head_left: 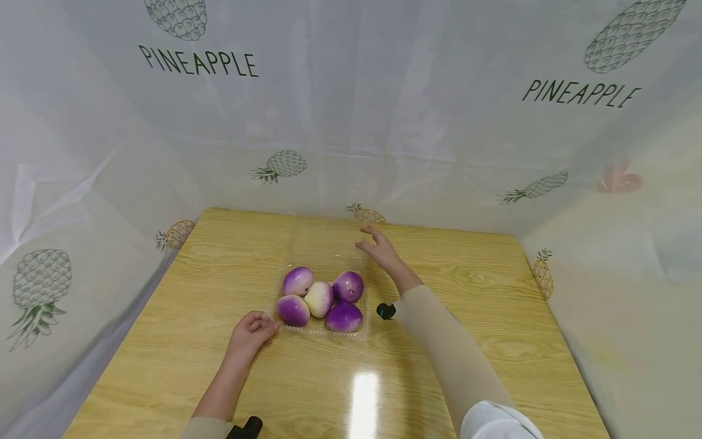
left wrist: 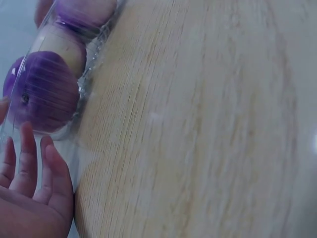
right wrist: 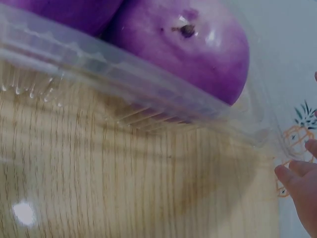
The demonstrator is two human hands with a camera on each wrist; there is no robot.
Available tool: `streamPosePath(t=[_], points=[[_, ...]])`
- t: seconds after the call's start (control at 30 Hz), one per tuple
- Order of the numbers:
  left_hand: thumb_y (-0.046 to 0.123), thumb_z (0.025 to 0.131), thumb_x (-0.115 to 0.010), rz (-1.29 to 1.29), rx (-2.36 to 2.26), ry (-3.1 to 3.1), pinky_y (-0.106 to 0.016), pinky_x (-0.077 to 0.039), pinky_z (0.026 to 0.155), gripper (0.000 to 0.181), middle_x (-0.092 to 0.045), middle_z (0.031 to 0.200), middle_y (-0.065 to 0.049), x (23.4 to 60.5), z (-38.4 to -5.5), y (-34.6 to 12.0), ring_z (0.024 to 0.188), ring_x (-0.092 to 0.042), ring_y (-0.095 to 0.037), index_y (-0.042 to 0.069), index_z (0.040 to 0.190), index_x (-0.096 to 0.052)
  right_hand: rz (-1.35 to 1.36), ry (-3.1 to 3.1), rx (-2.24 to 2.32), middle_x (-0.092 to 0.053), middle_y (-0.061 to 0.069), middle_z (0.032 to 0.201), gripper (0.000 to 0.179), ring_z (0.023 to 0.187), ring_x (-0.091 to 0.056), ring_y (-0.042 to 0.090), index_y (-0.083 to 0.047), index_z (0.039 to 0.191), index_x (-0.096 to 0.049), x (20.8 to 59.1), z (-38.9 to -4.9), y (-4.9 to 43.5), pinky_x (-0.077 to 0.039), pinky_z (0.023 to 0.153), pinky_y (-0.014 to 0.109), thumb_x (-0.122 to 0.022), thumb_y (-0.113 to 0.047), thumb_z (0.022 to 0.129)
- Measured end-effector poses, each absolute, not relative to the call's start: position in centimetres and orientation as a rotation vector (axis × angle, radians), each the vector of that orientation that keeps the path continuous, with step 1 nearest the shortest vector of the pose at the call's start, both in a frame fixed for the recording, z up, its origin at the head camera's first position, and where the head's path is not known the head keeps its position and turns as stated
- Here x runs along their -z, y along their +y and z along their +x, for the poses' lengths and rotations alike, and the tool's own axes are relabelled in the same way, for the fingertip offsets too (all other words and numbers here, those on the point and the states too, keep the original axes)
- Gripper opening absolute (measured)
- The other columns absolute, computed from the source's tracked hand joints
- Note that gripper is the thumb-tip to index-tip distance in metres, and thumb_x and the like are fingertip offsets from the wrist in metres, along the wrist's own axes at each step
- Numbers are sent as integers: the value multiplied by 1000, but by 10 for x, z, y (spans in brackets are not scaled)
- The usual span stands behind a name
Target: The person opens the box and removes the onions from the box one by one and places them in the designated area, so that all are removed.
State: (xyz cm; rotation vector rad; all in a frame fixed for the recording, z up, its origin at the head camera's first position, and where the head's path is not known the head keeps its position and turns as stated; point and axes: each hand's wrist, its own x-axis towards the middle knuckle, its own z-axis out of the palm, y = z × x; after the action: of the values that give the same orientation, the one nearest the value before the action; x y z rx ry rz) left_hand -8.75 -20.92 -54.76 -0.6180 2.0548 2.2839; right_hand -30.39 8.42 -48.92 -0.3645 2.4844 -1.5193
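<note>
A clear plastic clamshell box (head_left: 314,333) stands on the table with its transparent lid (head_left: 325,239) folded back toward the wall. Inside lie several glossy, rounded purple-and-white fruits, one mostly cream (head_left: 318,299) in the middle and a deep purple one (head_left: 344,317) at the near right. My left hand (head_left: 249,335) is at the box's near left corner; the left wrist view shows its fingers (left wrist: 27,163) extended beside the plastic wall. Over the lid's right edge reaches my right hand (head_left: 382,252), thumb and fingers spread apart. Only part of that hand (right wrist: 302,191) shows in the right wrist view.
The wooden table (head_left: 466,292) extends around the box on all sides. Behind it and at both sides hangs a pale curtain (head_left: 384,122) printed with pineapples. A dark wrist device (head_left: 386,311) sits by the right sleeve, another (head_left: 247,428) by the left.
</note>
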Motion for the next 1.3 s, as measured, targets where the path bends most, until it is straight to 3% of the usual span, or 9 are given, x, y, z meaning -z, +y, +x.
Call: streamPosePath(t=[0.47, 0.8, 1.1, 1.3], points=[[0, 85, -74, -600, -2174, 2148, -25, -53, 60, 27, -65, 79, 2, 547, -96, -207, 74, -60, -12, 0, 99, -51, -366, 2514, 1517, -35, 17, 152, 55, 141, -26, 38, -5, 144, -44, 487, -299, 92, -27, 112, 55, -62, -23, 95], [0, 87, -71, -584, -2244, 2038, -24, -54, 55, 25, -72, 83, -7, 548, -104, -203, 76, -69, -19, 1, 99, -48, -479, 2473, 1552, -51, 14, 139, 50, 132, -41, 32, -3, 139, -49, 487, -284, 90, -33, 110, 48, -66, -17, 93], [3, 89, -70, -604, -2290, 1981, -24, -56, 57, 22, -72, 83, -4, 547, -110, -197, 77, -69, -16, 2, 99, -50, -615, 2481, 1491, -52, 10, 137, 50, 129, -43, 29, -7, 138, -50, 479, -264, 88, -32, 109, 48, -66, -14, 92], [4, 93, -66, -583, -2320, 1922, -24, -56, 58, 24, -73, 85, -3, 548, -112, -192, 76, -69, -15, 3, 104, -45, -734, 2431, 1444, -52, 14, 136, 50, 128, -44, 35, -1, 138, -50, 476, -251, 85, -36, 106, 49, -67, -8, 91]])
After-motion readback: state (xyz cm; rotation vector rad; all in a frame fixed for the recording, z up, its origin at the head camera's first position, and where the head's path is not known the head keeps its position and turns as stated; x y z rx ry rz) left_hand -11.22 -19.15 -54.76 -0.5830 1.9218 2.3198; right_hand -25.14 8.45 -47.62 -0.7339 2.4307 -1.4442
